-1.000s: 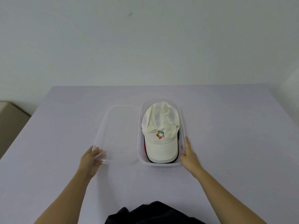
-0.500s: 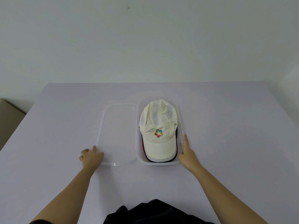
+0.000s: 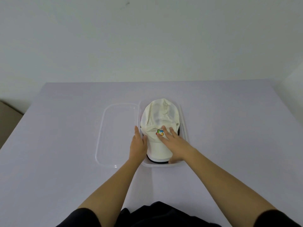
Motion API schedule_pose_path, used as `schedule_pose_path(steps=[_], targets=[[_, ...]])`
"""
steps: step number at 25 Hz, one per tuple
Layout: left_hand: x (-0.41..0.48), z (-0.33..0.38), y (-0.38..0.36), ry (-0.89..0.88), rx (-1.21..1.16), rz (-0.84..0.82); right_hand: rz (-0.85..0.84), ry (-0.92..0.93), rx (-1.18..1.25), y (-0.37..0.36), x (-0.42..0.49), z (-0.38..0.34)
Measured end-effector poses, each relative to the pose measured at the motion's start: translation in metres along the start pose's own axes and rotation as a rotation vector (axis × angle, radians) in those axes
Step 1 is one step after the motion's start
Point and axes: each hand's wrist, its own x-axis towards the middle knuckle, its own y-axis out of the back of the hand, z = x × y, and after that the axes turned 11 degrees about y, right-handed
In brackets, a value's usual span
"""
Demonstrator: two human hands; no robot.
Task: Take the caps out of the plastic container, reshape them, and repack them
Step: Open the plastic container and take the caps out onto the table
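Note:
A cream cap (image 3: pixel 159 115) with a small multicoloured logo lies on top of darker caps inside the clear plastic container (image 3: pixel 184 128) at the table's middle. A black brim edge (image 3: pixel 158 161) shows under the cream brim. My right hand (image 3: pixel 173 143) lies flat on the cream cap, fingers spread over the logo and thumb at the brim's near edge. My left hand (image 3: pixel 138 145) is at the container's left wall beside the cap, fingers straight and reaching in along the cap's side. Neither hand has closed on the cap.
The container's clear lid (image 3: pixel 105 136) lies flat on the lilac table (image 3: pixel 65 145) just left of the container. A white wall rises behind the table. A beige object (image 3: pixel 8 112) stands beyond the table's left edge.
My left hand left the lid's near corner and moved right to the container's left wall. My right hand moved from the container's right side onto the cream cap.

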Motion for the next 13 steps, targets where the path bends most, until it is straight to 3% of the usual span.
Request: schedule_pose_path(steps=[8,11,13], targets=[[-0.007,0.003,0.0,0.046,-0.002,0.049,-0.044,-0.024,-0.138,0.011,0.001,-0.014],[-0.011,0.006,0.003,0.073,-0.058,0.028,-0.054,0.014,-0.032,0.016,-0.004,-0.013],[-0.013,0.007,0.004,0.092,-0.12,0.017,0.091,0.021,0.121,0.023,-0.011,-0.01]])
